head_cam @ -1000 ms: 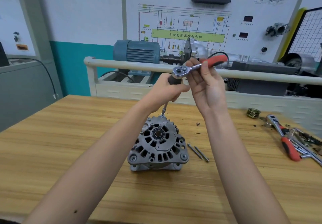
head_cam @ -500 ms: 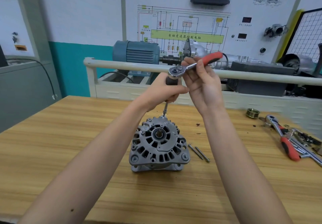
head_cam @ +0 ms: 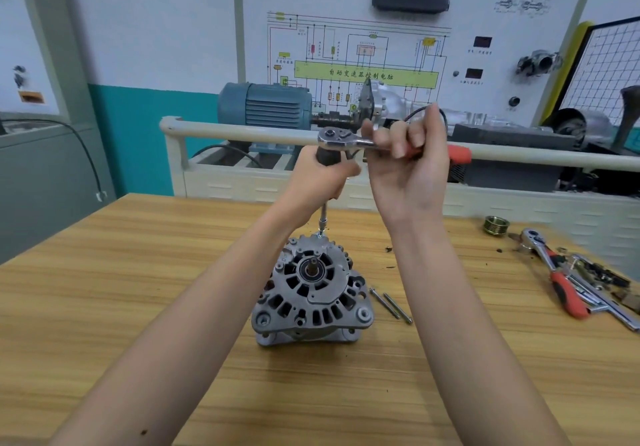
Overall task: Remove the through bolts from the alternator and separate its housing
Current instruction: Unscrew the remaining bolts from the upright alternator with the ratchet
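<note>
A grey alternator stands on the wooden table, pulley shaft facing up. A thin extension bar rises from a bolt at its far rim up to a ratchet. My left hand grips the dark extension handle just under the ratchet head. My right hand holds the ratchet's red handle, fingers curled round it. Two removed through bolts lie side by side on the table right of the alternator.
At the table's right lie a second red-handled ratchet, loose wrenches and sockets, and a brass pulley. Behind the table runs a white rail with a blue motor and a wiring display board.
My right hand swung the ratchet handle to the right, from pointing up and right to almost level. My left hand stays on the extension and the alternator has not moved.
</note>
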A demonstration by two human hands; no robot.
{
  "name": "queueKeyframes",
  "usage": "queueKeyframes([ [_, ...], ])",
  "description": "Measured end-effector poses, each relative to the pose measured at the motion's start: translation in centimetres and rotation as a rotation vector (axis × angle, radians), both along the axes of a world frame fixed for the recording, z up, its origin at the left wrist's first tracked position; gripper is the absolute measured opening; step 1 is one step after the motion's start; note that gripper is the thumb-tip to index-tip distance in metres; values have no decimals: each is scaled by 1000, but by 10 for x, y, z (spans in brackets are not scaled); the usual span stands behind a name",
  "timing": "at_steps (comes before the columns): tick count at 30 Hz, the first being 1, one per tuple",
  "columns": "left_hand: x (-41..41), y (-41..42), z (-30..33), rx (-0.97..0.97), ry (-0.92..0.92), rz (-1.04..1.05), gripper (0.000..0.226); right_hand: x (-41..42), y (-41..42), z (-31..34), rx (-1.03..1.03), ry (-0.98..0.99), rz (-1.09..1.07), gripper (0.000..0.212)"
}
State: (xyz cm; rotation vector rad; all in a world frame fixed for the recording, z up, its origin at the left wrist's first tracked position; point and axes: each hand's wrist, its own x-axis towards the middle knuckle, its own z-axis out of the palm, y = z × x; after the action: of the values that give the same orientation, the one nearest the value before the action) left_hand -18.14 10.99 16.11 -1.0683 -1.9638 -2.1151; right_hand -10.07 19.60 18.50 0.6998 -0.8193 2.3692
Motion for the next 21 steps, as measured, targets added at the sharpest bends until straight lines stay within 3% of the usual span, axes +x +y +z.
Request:
queueKeyframes([
  [2,3,-5,-1,-88,89,-65,39,-11,10,14,-178,-83,240,56],
  [5,8,-5,0,-175,143,-114,33,-23,18,28,-221,-179,456,57],
  [8,8,-2,0,-103,95,-90,35,-22,15,30,-228,-193,370,58],
  [12,8,8,-2,18,54,110,25,-7,-1,12,-301,-39,79,54],
  [15,11,17,-4,131,12,220,33,2,-15,0,-288,37,-28,53],
  [18,12,15,-4,104,16,200,36,-3,-8,8,-273,-2,-2,55],
  [21,9,1,0,-26,78,46,36,-16,5,25,-224,-139,186,58],
])
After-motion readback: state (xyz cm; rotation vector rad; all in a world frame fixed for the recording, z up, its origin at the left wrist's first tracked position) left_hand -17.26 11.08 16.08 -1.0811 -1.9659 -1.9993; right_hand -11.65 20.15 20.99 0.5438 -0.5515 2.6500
